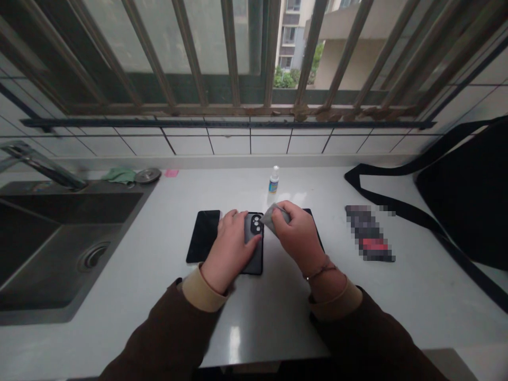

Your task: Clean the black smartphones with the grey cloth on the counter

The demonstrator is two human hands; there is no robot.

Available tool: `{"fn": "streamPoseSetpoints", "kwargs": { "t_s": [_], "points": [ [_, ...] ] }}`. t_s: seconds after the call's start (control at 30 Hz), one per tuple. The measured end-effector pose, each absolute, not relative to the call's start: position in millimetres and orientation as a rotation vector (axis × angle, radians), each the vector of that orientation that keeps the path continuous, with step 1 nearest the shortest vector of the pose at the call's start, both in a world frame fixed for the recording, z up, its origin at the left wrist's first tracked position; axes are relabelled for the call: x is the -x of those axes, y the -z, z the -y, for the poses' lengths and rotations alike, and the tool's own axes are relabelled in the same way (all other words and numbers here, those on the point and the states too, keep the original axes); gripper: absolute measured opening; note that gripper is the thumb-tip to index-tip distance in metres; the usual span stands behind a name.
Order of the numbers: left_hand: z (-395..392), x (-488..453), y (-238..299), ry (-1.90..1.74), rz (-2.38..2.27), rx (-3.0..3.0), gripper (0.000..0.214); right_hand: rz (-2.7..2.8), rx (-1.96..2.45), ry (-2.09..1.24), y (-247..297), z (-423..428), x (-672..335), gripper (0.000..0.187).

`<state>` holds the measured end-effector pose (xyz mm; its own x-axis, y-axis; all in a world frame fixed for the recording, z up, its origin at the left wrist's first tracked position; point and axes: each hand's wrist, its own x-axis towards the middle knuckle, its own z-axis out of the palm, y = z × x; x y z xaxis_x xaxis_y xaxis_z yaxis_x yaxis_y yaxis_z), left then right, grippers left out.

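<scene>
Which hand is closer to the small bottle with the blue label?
Right. The right hand sits just in front of the bottle, slightly to its right; the left hand rests farther off on the black phone, front-left of the bottle.

A black-cased smartphone lies back-up, its three-lens camera toward 12 o'clock, with a grey cloth touching it at 2 o'clock.

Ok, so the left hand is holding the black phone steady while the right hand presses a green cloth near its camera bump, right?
The cloth's colour is wrong: the head view shows a grey cloth in the right hand, not a green one. The green cloth lies beyond the sink. The left hand on the black phone is as you said.
</scene>
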<state>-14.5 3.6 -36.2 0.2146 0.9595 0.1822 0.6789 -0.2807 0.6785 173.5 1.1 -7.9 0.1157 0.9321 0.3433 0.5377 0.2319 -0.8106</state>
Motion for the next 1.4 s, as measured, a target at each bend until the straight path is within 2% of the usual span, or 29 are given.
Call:
{"fn": "streamPoseSetpoints", "kwargs": {
  "t_s": [0.17, 0.3, 0.5, 0.6, 0.7, 0.97, 1.27, 1.4],
  "points": [
    [7.9, 17.6, 19.1, -0.368, -1.162, -2.123, 0.103, 1.264, 1.534, -0.480, 2.4, -16.6, -203.4, 0.026],
    [7.7, 21.2, 24.3, -0.184, -1.170, -2.143, 0.104, 1.099, 1.581, -0.417, 7.6, -30.3, -228.1, 0.025],
    [5.5, 14.6, 32.7, -0.285, -1.228, -2.182, 0.108, 1.226, 1.755, -0.393, 27.3, -44.0, -243.2, 0.028],
    [12.4, -2.4, 22.2, -0.441, -1.210, -2.317, 0.104, 1.343, 1.779, -0.473, 34.0, -46.8, -241.9, 0.033],
    [21.1, -30.8, 12.8, -0.571, -1.096, -2.463, 0.087, 1.436, 1.856, -0.462, 35.1, -46.6, -241.9, 0.035],
    [24.5, -78.6, 26.8, -0.305, -1.203, -2.736, 0.058, 1.635, 2.105, -0.362, 36.6, -45.0, -246.4, 0.030],
    [19.8, -71.8, 29.6, -0.366, -1.124, -2.434, 0.068, 1.659, 2.021, -0.450, 36.3, -46.9, -250.3, 0.029],
    [16.0, -62.8, 28.0, -0.549, -1.089, -2.243, 0.067, 1.621, 1.886, -0.441, 30.3, -45.6, -248.4, 0.028]
  ]
}}
